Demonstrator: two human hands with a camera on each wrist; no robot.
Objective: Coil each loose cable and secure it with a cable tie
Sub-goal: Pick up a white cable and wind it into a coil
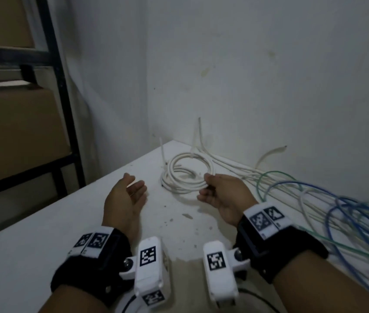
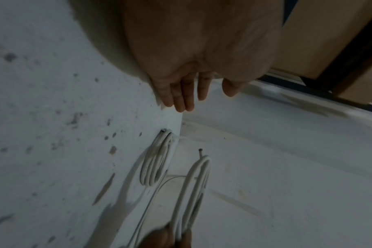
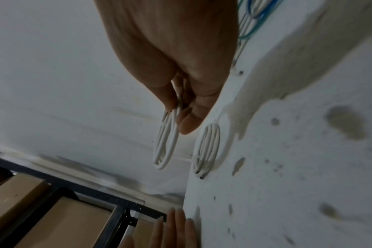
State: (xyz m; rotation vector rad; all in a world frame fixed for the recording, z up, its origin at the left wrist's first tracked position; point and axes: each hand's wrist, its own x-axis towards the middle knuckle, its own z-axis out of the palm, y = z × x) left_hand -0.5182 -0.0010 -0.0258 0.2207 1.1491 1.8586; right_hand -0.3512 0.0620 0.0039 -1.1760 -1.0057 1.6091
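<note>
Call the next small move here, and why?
Probably bring the open left hand over to steady the white coil that the right hand pinches above the table, ready for tying. The loops hang loose from that one pinch, no tie shows on them, and a second white coil already lies flat near the corner.

Dim, flat, bluish-grey light fills the room, with no glare. The white table (image 1: 32,256) carries only soft, weak shadows. The head view bows straight lines at its edges and is slightly soft all over. Both wrist views are grainy, stretched and smeared, with the near palms blurred and shadowed.
</note>
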